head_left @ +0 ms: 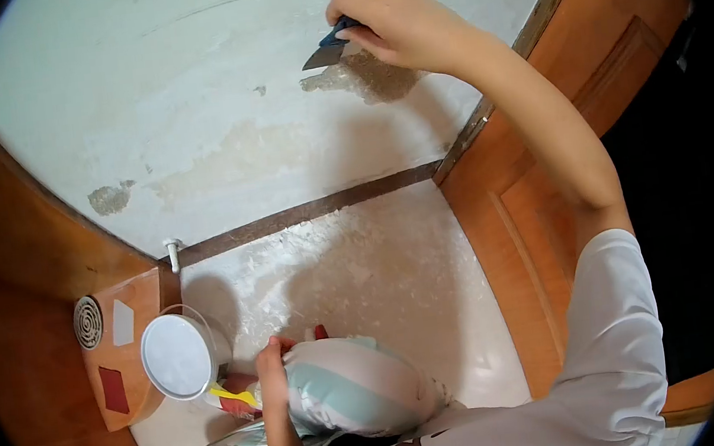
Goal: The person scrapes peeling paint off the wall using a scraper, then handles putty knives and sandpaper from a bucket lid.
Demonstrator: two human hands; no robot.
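At the wall, my right hand (397,23) is closed round the dark blue handle of a putty knife (325,56). Its metal blade points left and down, just above a rough, bare patch (381,77) where the white coating is gone. I cannot tell whether the blade edge touches the wall. My left hand (273,375) rests against my bent knee, partly hidden, with no tool visible in it. Left of that knee stands a white bucket (178,357) with a lid and a thin handle.
White flakes (290,247) litter the floor along the dark baseboard (312,209). A smaller bare patch (110,198) marks the wall's lower left, above a white pipe (173,253). A yellow-handled item (234,396) lies beside the bucket. A wooden door (542,247) stands at right.
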